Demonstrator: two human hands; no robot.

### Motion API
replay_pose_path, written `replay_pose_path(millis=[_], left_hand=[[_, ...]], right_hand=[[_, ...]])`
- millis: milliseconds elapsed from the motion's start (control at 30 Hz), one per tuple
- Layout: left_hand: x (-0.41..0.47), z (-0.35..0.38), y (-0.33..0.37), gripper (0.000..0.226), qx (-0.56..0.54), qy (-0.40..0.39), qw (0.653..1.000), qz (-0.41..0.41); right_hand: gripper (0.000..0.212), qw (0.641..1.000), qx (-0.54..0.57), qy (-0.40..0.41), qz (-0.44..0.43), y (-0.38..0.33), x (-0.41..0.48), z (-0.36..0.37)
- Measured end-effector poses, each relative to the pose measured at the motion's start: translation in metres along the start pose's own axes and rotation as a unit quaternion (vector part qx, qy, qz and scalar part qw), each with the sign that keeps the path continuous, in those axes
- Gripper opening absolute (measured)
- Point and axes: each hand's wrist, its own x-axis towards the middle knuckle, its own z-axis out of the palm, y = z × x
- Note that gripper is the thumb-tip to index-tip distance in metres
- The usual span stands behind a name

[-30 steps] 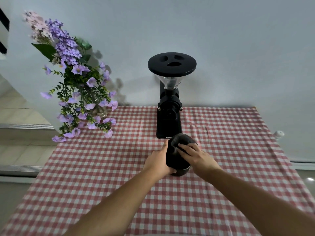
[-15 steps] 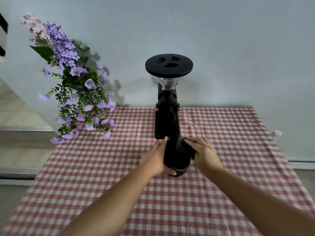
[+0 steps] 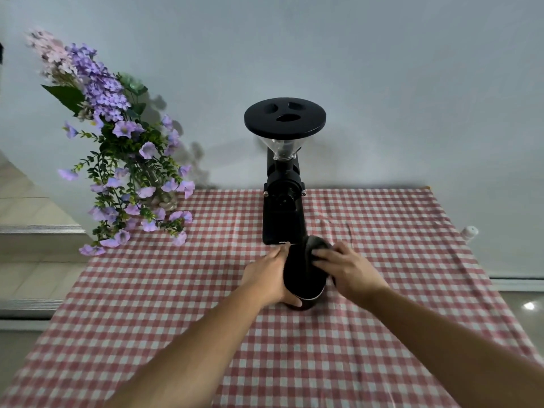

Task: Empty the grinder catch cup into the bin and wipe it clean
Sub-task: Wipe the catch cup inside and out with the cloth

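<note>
Right now my left hand (image 3: 269, 276) has its fingers curled around the left flank of the catch cup (image 3: 303, 275), thumb low near the base and the index finger stretched up along the wall toward the rim. My right hand (image 3: 347, 270) lies over the top right of the cup, fingers spread and pressing a dark cloth (image 3: 319, 245) against the rim; the cloth is soft and bunched, and its colour blends with the cup so I cannot tell where one ends and the other begins. The cup is a smooth black cylinder with a thin silvery band near its foot, tilted a little with its mouth facing away from me, its base just at the tablecloth (image 3: 176, 319); whether it touches I cannot tell. It sits just in front of the grinder (image 3: 284, 213), near the middle of the table.

Both forearms run in bare from the bottom edge, converging on the cup, wrists fairly straight.

The grinder is a tall matte black column with a clear funnel hopper and a wide round black lid with three oval recesses. The cloth on the table is red and white gingham, creased beside the grinder. At back left a glass vase of purple flowers (image 3: 123, 154) trails over the corner, against a plain pale wall
</note>
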Motion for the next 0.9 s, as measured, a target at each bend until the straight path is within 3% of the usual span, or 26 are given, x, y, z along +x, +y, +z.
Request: replay_pose_path(millis=[100, 200, 267, 367, 467, 567, 633, 733, 800, 900], left_hand=[[0.001, -0.001, 0.002, 0.119, 0.006, 0.014, 1.000, -0.001], [0.000, -0.001, 0.003, 0.112, 0.035, 0.028, 0.999, 0.002], [0.001, -0.001, 0.003, 0.121, 0.062, 0.030, 0.998, 0.009], [0.003, -0.001, 0.000, 0.130, 0.083, 0.032, 0.996, 0.016], [0.005, -0.001, -0.002, 0.133, 0.076, 0.019, 0.997, 0.021], [0.011, -0.001, -0.001, 0.138, 0.049, -0.014, 0.998, 0.042], [0.014, -0.004, 0.003, 0.138, 0.036, -0.032, 0.998, 0.050], [0.019, -0.006, 0.012, 0.123, 0.036, -0.034, 0.998, 0.048], [0.020, -0.005, 0.015, 0.114, 0.027, -0.017, 0.999, 0.037], [0.017, 0.002, 0.014, 0.116, 0.018, 0.001, 1.000, -0.002]], right_hand=[[0.045, 0.990, 0.060, 0.071, 0.110, -0.002, 0.026, -0.012], [0.055, 0.984, 0.075, -0.053, 0.154, -0.018, 0.024, 0.004], [0.064, 0.978, 0.054, -0.114, 0.166, -0.029, 0.009, 0.019], [0.067, 0.975, 0.063, -0.109, 0.183, -0.035, -0.010, 0.027], [0.054, 0.979, 0.092, -0.097, 0.155, -0.029, -0.029, 0.026], [0.041, 0.976, 0.144, -0.005, 0.166, -0.023, -0.032, 0.015], [0.040, 0.942, 0.212, 0.088, 0.246, -0.023, -0.013, 0.001], [0.039, 0.894, 0.284, 0.137, 0.317, -0.028, 0.016, -0.011], [0.042, 0.906, 0.282, 0.117, 0.293, -0.033, 0.021, -0.012], [0.048, 0.955, 0.216, 0.024, 0.200, -0.034, 0.009, 0.004]])
